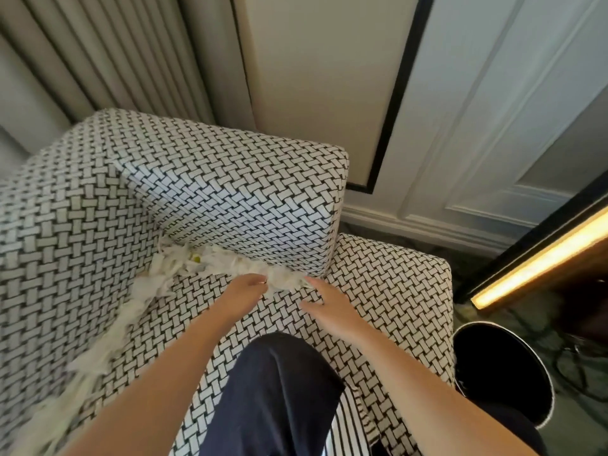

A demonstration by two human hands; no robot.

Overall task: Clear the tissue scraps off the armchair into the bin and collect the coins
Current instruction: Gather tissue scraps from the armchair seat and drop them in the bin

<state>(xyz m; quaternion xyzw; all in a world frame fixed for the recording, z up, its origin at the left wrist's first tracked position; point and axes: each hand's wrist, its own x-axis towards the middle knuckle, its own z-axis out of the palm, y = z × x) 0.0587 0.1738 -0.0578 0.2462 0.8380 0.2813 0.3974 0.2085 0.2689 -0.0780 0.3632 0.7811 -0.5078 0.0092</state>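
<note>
White tissue scraps (210, 260) fill the crease where the seat of the black-and-white woven armchair (230, 192) meets its back and left arm, running down to the lower left. My left hand (245, 287) curls its fingers into the scraps near the crease's right end. My right hand (329, 306) lies on the seat cushion with straight fingers, its fingertips touching the end of the scrap pile. A small yellowish thing (196, 257) shows among the scraps; I cannot tell what it is. No coin is plainly visible.
A black round bin (500, 366) with a pale rim stands on the floor to the right of the chair. My knee in dark trousers (279, 383) rests on the seat front. Curtains and a panelled wall stand behind; a lit strip is at right.
</note>
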